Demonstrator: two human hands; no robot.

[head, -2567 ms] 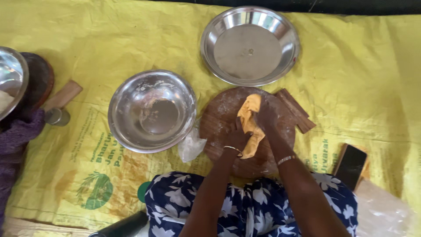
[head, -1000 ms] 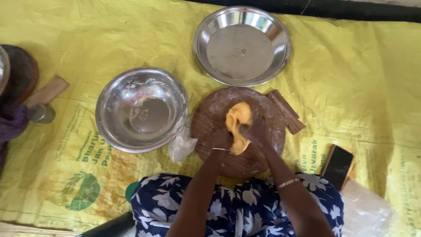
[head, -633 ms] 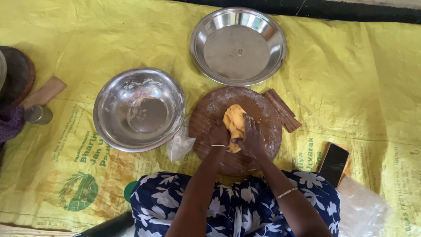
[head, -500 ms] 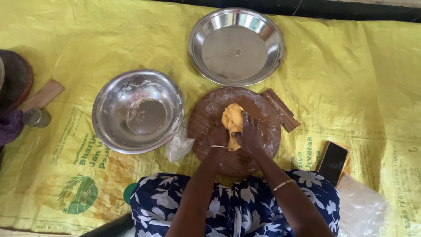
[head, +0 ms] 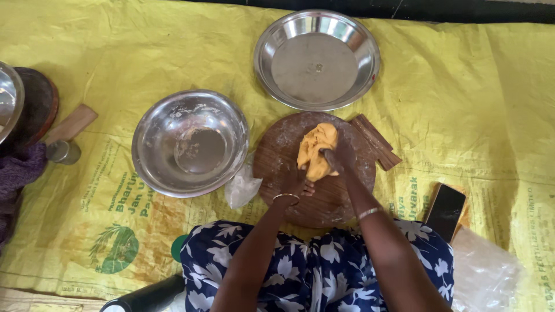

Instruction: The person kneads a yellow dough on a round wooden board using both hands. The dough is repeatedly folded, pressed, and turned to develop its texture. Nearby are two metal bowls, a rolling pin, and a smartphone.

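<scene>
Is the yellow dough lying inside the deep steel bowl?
No: the yellow dough lies on the round wooden board under both hands, beside the deep steel bowl.

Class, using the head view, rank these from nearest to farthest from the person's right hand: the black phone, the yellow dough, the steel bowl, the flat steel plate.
From the right hand:
1. Yellow dough, under the hand on the round wooden board.
2. Flat steel plate, beyond the board.
3. Black phone, to the right, near the knee; too close to the plate to rank firmly.
4. Steel bowl, to the left.
</scene>
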